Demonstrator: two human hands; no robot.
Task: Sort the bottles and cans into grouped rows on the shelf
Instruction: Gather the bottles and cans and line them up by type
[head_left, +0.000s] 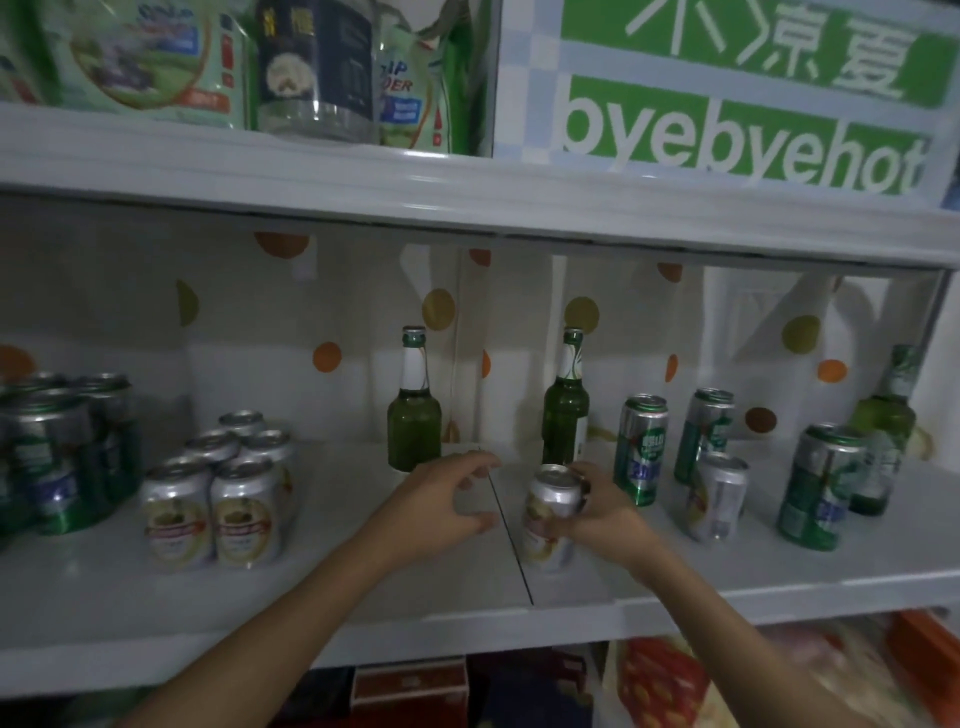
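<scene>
Your right hand (597, 512) wraps its grip around a short silver aluminium can with a cream and red label (551, 512), fingers curled over the far side and the rim, thumb toward you. The can stands upright on the white shelf (363, 597), or just above it; I cannot tell which. Your left hand (447, 501) hovers just beside that grip, fingers curved and parted, holding nothing, probably ready to steady or receive the can.

Well to the left of the open hand sits a tight cluster of matching silver cans with cream labels (223, 488), smooth cylinders packed side against side; that looks like the group the held can belongs to. Farther left stands a block of taller green and silver cans (62, 457).

Behind your hands rise two green glass bottles with white neck labels (414, 410), slim-necked and glossy, set apart from each other. To the right of the gripping hand, loose tall green cans (640, 449), another short silver can (719, 493) and a third green bottle (885, 431) stand mixed and unsorted.
</scene>
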